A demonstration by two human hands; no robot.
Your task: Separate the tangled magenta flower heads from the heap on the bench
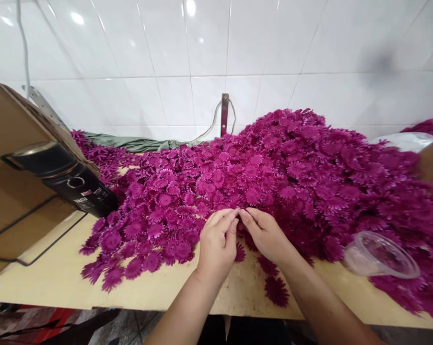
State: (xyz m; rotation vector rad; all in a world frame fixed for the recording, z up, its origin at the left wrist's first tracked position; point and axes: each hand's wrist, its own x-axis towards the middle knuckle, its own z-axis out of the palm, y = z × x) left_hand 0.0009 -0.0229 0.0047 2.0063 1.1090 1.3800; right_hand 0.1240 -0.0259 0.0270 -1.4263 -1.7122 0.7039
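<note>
My left hand (218, 242) and my right hand (264, 235) meet at the fingertips over the front of a large heap of magenta artificial flower heads (252, 172). Thumb and fingers are pinched together on both hands. Whatever sits between the fingertips is too small and covered to make out, though a bit of magenta shows there. A loose magenta flower (276, 291) lies on the table below my right hand, and a smaller flower (239, 252) shows between my wrists.
A black vacuum bottle (76, 182) leans at the left beside a cardboard box (18, 158) and a thin black wire frame (54, 239). On the right, a clear plastic tub (381, 256) rests tilted among flowers. Behind the pale tabletop (158, 292) rises a white tiled wall (166, 48) with a metal bracket (224, 115).
</note>
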